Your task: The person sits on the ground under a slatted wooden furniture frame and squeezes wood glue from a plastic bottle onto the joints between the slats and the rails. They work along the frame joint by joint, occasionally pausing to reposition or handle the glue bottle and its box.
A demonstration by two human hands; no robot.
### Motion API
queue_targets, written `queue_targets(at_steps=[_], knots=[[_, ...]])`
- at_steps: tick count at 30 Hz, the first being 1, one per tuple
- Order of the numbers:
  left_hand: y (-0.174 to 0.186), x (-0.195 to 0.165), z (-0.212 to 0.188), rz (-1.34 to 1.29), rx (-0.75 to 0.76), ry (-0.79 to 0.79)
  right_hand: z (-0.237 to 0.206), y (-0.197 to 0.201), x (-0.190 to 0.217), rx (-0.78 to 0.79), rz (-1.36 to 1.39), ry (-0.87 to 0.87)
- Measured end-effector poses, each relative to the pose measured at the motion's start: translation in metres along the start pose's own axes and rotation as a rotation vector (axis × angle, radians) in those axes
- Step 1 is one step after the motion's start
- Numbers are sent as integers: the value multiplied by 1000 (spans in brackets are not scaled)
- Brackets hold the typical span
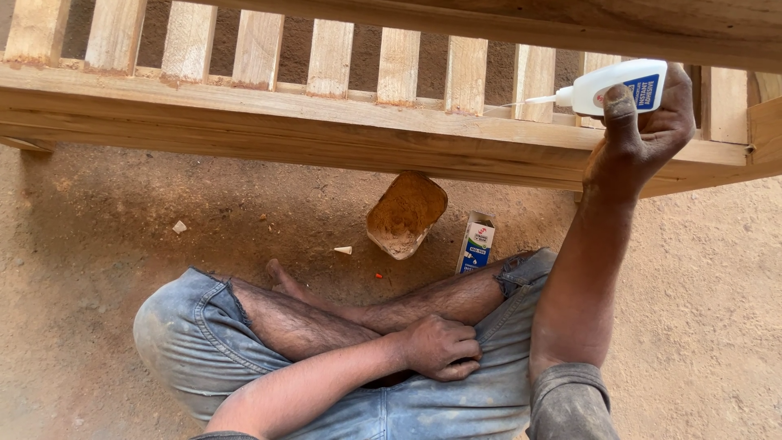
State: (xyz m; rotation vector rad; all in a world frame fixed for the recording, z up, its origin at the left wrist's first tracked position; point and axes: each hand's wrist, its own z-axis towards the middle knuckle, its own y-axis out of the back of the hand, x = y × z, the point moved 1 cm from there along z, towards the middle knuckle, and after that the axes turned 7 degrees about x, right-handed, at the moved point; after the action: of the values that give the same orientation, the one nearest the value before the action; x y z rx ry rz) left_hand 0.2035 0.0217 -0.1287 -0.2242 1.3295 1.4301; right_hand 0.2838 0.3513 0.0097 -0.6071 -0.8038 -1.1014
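Note:
My right hand [643,130] is raised at the upper right and grips a small white glue bottle [619,83] with a blue label. Its thin nozzle points left along the top of a long wooden rail [309,130] of a slatted frame. My left hand [440,348] rests in a loose fist on my lap, against my crossed bare legs and torn denim shorts. It holds nothing that I can see.
Upright wooden slats [330,57] rise behind the rail. On the sandy ground below lie a bowl of brown sawdust [405,213], a small white and blue carton [476,242], and a few wood chips [343,250].

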Motion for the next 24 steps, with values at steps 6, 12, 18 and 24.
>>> queue_targets(at_steps=[6, 12, 18, 24], knots=[[1, 0, -1, 10, -11, -10, -1, 1, 1, -15, -20, -5], [0, 0, -1, 13, 3, 3, -2, 2, 0, 13, -48, 6], [1, 0, -1, 17, -1, 2, 0, 3, 0, -16, -62, 0], [1, 0, 0, 15, 9, 5, 0, 3, 1, -28, -70, 10]])
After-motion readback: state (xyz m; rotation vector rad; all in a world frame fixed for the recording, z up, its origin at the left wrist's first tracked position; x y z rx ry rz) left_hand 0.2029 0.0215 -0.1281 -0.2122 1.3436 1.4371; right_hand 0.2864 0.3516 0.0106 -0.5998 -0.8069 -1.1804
